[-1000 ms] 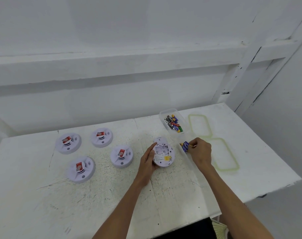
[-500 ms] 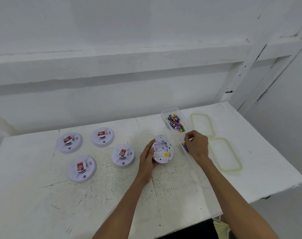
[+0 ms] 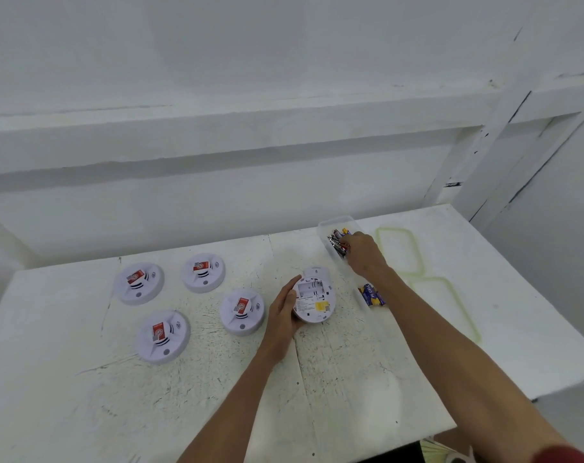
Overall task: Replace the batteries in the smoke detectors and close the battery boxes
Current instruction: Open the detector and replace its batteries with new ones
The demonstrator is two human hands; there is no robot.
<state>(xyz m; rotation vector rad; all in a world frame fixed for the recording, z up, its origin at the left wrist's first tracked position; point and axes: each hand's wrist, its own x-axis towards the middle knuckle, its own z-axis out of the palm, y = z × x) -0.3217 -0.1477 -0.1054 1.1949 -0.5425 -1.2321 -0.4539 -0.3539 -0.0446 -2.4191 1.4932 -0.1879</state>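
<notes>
Fingers — tips unseen among batteries

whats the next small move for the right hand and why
Probably pinch one of the batteries from the tray and carry it to the detector: the right hand is among them, and the upturned detector that the left hand holds shows an open bay that looks empty.

Your scratched white wooden table has two clear, green-rimmed plastic lids lying on its right side.
</notes>
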